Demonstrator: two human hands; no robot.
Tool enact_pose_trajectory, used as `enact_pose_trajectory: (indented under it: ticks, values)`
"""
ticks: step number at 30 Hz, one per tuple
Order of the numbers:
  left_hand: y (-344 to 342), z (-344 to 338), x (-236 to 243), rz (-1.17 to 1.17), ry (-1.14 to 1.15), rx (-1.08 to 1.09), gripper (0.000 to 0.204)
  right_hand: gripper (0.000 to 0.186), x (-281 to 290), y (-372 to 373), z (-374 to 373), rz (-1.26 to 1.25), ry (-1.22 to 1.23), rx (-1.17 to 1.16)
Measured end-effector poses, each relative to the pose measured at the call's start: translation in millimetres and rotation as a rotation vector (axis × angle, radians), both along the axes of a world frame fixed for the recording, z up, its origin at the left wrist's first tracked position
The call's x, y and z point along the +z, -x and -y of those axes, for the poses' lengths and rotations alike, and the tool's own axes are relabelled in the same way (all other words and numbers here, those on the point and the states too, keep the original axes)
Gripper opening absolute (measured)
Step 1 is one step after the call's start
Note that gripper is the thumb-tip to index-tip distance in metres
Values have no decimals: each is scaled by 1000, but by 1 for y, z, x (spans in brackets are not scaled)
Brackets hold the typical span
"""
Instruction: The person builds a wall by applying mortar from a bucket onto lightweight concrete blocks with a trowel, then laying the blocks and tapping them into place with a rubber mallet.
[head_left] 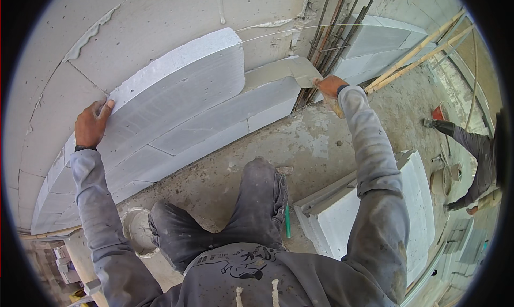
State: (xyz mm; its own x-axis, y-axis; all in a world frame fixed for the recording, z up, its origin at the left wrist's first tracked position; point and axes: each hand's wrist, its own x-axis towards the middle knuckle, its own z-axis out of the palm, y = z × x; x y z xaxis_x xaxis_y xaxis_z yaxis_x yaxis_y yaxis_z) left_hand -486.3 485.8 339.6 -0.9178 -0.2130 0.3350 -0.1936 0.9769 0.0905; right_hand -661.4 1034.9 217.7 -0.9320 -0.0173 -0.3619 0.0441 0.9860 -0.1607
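Grey-white, lies ahead as upper wall block (pixel 182 87), lengthwise left to right between nearer left hand (pixel 92 124), spread on top edge, and right hand (pixel 330 86), well apart, closed on trowel (pixel 305 73) past block's right end.

At the left grip (pixel 93 124), I count one raised block (pixel 184 82); behind this grip, one bucket (pixel 128 224). In the right grip (pixel 330 86) there is one flat tool (pixel 306 73); beyond this grip, two wooden poles (pixel 428 39).

Grey back wall (pixel 160 18), stained concrete floor (pixel 310 141)
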Motion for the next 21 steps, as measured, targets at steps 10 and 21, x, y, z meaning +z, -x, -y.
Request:
enact_pose_trajectory:
  ticks: [10,21]
  values:
    - [-3,2,1,-21,2,-23,54,63,4,-35,-40,107,175,-160]
    - [-6,10,3,-14,-19,-33,53,51,-50,-123,48,305,2087,-194]
